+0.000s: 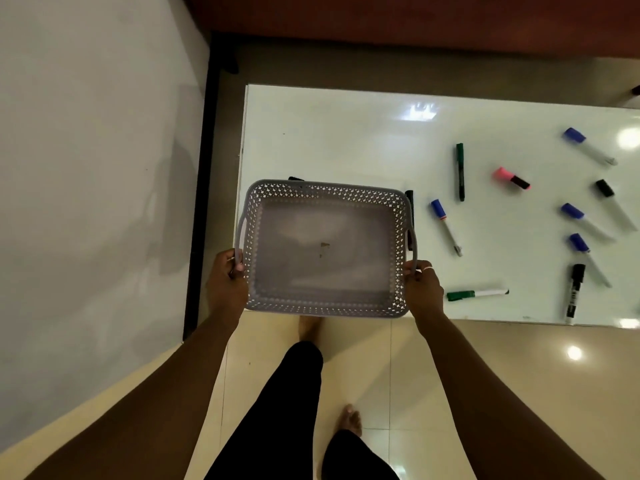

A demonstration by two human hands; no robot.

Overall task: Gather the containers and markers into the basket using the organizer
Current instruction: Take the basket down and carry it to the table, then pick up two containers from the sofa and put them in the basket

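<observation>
A grey perforated basket [325, 249] is held by its side handles over the white tabletop's [346, 140] near left corner, the left hand [228, 275] and right hand [420, 284] each clamped on it; markers [446, 226] are scattered to its right.

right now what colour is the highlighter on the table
Pink, with a black end. The highlighter shows in the head view, lying among the markers.

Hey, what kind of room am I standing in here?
Probably a room in a home or small office; hard to say which. A glossy white table strewn with markers stands on a tiled floor, and both hands hold an empty basket.
</observation>
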